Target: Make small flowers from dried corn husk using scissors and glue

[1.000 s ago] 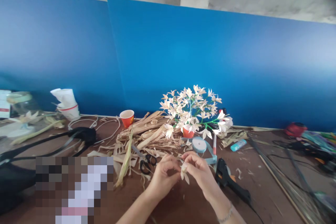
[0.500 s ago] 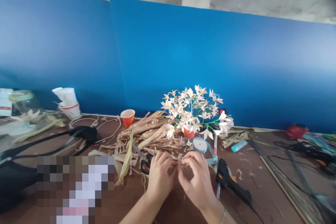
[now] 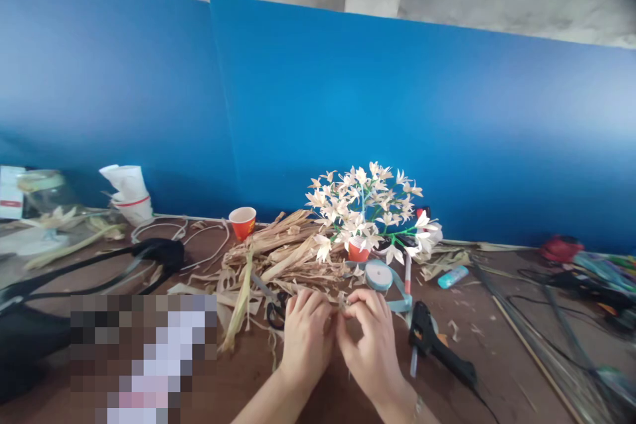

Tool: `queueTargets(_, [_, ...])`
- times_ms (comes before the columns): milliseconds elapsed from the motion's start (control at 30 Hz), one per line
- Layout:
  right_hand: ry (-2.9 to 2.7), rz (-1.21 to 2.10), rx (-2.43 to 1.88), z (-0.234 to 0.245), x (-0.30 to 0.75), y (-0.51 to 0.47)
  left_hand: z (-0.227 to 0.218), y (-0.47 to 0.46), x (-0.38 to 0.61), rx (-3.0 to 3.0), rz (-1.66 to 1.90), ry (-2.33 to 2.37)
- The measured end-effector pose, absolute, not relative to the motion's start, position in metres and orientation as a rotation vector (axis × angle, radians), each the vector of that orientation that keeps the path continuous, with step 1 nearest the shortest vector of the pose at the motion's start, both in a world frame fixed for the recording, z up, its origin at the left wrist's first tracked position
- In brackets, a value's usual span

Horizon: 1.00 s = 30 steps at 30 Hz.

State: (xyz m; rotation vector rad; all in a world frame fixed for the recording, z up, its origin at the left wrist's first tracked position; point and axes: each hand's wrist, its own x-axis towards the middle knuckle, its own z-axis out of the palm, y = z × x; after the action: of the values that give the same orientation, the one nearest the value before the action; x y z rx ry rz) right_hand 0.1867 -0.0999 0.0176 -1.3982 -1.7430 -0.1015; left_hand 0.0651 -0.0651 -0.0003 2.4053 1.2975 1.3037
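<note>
My left hand (image 3: 307, 338) and my right hand (image 3: 368, 344) meet at the fingertips over the brown work table (image 3: 318, 397). Between them they pinch a small piece of dried corn husk (image 3: 342, 305), mostly hidden by my fingers. Just beyond my left hand lie black-handled scissors (image 3: 276, 313) at the edge of a heap of dried corn husks (image 3: 283, 258). Near my right hand are a black hot glue gun (image 3: 432, 341) and a roll of pale blue ribbon (image 3: 378, 275).
A bouquet of cream husk flowers on green stems (image 3: 365, 209) stands in an orange cup (image 3: 358, 252) against the blue wall panel (image 3: 397, 112). A red paper cup (image 3: 242, 222) stands behind the heap. Black straps (image 3: 154, 255) lie left; thin rods (image 3: 536, 351) lie right.
My hands have closed in toward each other, and my fingers now cover the husk piece. Its pale petals, visible a second ago, are now mostly hidden.
</note>
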Motion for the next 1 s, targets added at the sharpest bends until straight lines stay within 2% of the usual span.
queueTargets(400, [-1.66, 0.061, -1.326, 0.015, 0.19, -0.102, -0.012, -0.05, 0.063, 1.852, 1.584, 1.088])
queueTargets(500, [-1.617, 0.075, -1.316, 0.014, 0.189, -0.102, -0.01, -0.051, 0.063, 1.878, 1.599, 1.101])
queueTargets(1000, [-1.693, -0.269, -1.404, 0.009, 0.188, -0.097, -0.003, -0.065, 0.067, 2.293, 1.391, 1.271])
